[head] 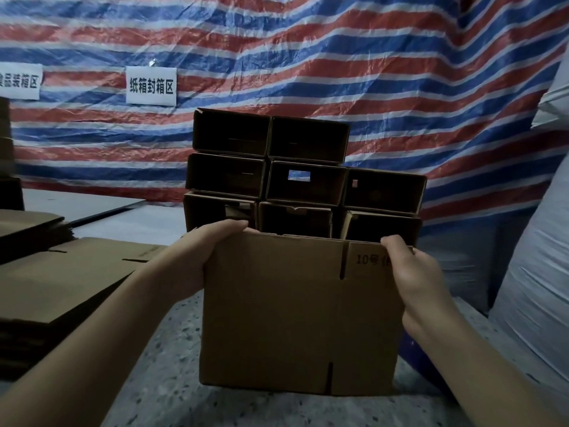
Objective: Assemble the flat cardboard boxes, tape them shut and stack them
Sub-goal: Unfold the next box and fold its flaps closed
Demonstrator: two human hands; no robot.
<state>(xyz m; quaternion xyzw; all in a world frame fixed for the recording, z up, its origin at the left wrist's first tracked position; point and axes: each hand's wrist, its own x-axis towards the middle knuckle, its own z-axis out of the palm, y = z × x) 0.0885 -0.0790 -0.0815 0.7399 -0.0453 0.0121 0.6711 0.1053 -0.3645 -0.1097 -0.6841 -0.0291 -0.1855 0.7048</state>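
Flat stock: pile of flattened brown cardboard boxes (58,272) on the speckled grey surface (172,349) at left.
Left hand (197,257): fingers curled over the top left corner of the upright folded brown cardboard box (295,312) — gripping it.
Box: stands on the surface, centre.
Stack: assembled brown boxes (301,180) behind it, open ends facing the camera.
Right hand (412,282): fingers curled over the top right corner — gripping.

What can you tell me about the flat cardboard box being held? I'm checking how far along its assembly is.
The flat cardboard box is plain brown corrugated board, still folded flat and untaped. It stands upright with its lower edge on the speckled worktop, in front of the stacked boxes. Slits mark off its flaps at top and bottom, and dark print reading "10号" sits near the upper right corner. The left hand grips its upper left corner and the right hand its upper right edge.
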